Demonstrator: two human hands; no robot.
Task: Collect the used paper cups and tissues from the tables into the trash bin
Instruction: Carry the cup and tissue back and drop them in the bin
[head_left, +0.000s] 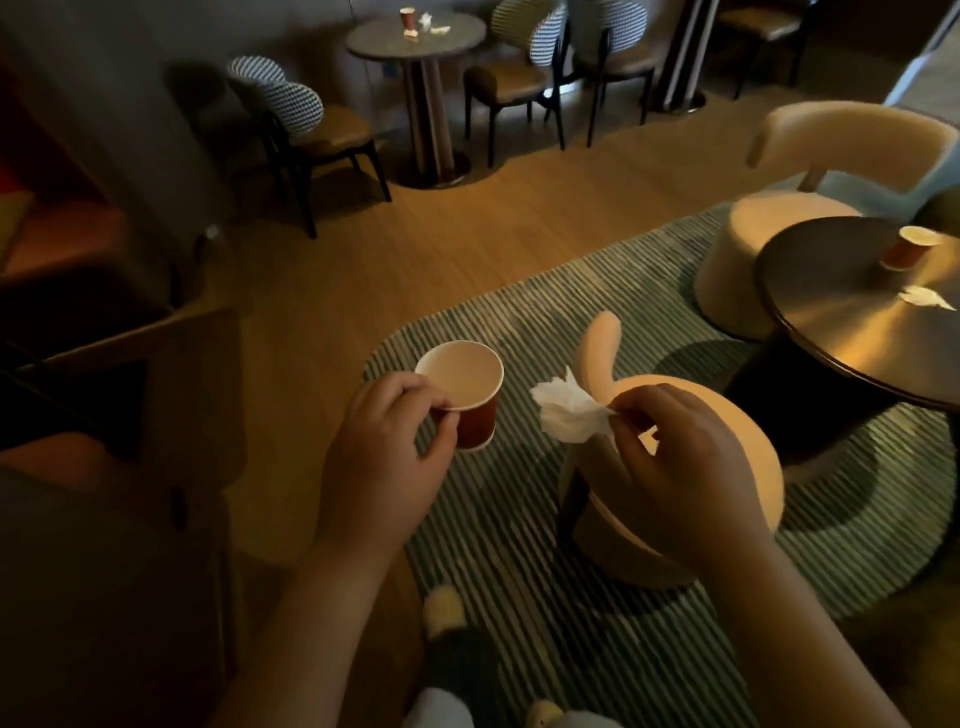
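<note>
My left hand (384, 457) grips a red paper cup (470, 395) by its rim, held upright in the air above the striped rug. My right hand (680, 467) pinches a crumpled white tissue (569, 410) just to the right of the cup. On the dark round table (831, 322) at the right lie another red cup (909, 249), on its side, and a white tissue (927, 297). The far round table (415, 39) carries a red cup (407, 18) and some tissues (434, 25). No trash bin shows in the head view.
A cream low chair (737, 493) stands right under my right hand. A second cream chair (810, 171) sits behind the dark table. Patterned-back chairs (306, 124) flank the far table. Dark furniture (104, 338) fills the left side. Wooden floor lies between.
</note>
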